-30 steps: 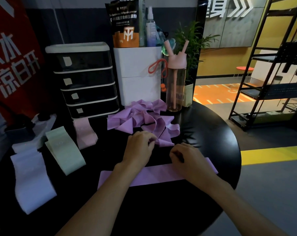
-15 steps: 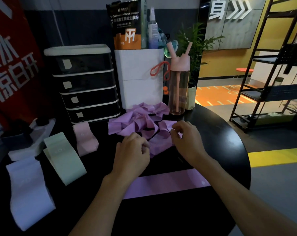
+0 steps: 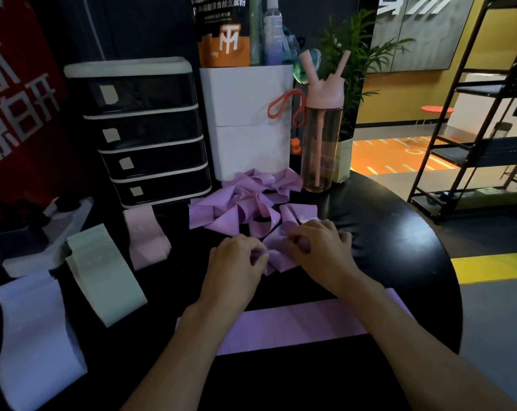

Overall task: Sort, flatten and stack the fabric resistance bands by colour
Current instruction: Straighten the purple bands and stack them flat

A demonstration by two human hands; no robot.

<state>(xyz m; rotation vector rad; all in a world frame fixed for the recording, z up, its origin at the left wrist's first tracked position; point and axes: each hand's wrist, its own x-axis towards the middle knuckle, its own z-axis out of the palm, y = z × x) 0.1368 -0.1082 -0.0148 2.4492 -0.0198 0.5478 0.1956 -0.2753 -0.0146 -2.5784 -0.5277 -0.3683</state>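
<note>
Purple band (image 3: 278, 261) pinched in hands, left (image 3: 236, 262), right (image 3: 319, 247); pouch (image 3: 224, 31) logo perhaps "TM"

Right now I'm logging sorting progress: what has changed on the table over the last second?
The right hand left the flat purple band and moved forward to the purple pile; it and the left hand now pinch a crumpled band at its near edge. The flat band, green stack, pink stack and pale stack stayed put.
</note>
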